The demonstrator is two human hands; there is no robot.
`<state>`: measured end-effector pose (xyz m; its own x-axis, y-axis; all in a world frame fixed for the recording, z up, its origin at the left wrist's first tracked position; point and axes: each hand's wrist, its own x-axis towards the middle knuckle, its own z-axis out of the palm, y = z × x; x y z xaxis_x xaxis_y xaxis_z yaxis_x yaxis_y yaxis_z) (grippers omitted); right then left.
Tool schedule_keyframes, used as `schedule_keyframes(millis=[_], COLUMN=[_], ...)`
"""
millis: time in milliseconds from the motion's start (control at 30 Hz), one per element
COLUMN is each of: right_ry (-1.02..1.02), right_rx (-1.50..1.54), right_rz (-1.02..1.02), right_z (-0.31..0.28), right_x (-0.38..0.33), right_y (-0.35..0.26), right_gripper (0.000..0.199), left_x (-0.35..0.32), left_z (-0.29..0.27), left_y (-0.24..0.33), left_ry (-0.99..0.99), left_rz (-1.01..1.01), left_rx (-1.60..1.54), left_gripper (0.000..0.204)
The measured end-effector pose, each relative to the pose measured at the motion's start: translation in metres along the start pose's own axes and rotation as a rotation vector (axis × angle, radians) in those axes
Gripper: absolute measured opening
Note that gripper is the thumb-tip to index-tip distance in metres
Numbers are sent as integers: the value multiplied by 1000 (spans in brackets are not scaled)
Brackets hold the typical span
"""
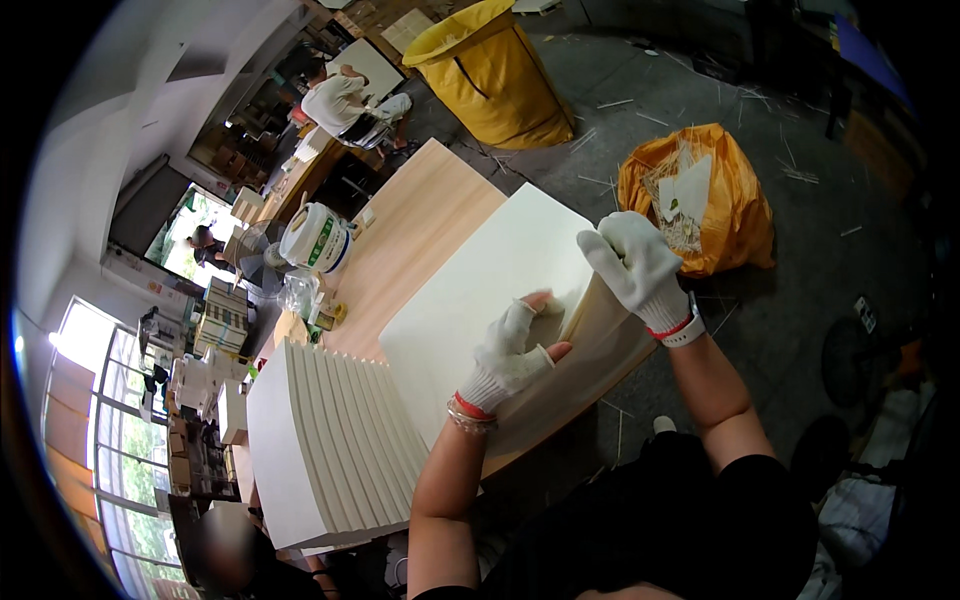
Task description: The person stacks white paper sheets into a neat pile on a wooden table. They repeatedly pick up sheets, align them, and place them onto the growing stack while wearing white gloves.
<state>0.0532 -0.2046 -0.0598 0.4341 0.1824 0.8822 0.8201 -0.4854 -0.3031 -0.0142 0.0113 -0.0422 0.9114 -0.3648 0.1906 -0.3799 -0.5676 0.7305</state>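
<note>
A large white sheet or board (480,260) lies across the table in front of me, its right edge raised in a narrow curved flap. My right hand (632,262), in a white knit glove, is closed at the far right corner of that edge, its fingertips partly hidden. My left hand (507,352), gloved with thumb and a fingertip bare, rests over the sheet beside the flap; its fingers are apart. To the left of the sheet stands a stack of white boards (335,430) with evenly stepped edges.
The wooden table (430,190) carries a white bucket (312,240) and a small bottle (328,312). On the floor are an orange bag of offcuts (740,215) and a yellow sack (500,90). A person (345,100) sits farther back; another (240,560) is at lower left.
</note>
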Motion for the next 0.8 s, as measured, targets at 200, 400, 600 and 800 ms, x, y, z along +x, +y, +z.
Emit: schedule_keyframes(millis=[200,400,600,800], right_ry=[13,71,5,94], right_rx=[-65,-195,114,-158], right_rz=[-104,-137,147,-186], right_z=[-2,-1,-1,2], right_x=[3,2,1,2], right_y=[-3,-3,-4,-2], right_gripper=[13,12,10,19], left_x=[1,6,1,6], left_z=[-2,2,1,-2], left_y=[-5,-6,-4,0], left_ry=[-41,8,14,-61], left_rz=[194,234,184,192], left_rx=[136,80,92,73], left_gripper=[55,55,53,49])
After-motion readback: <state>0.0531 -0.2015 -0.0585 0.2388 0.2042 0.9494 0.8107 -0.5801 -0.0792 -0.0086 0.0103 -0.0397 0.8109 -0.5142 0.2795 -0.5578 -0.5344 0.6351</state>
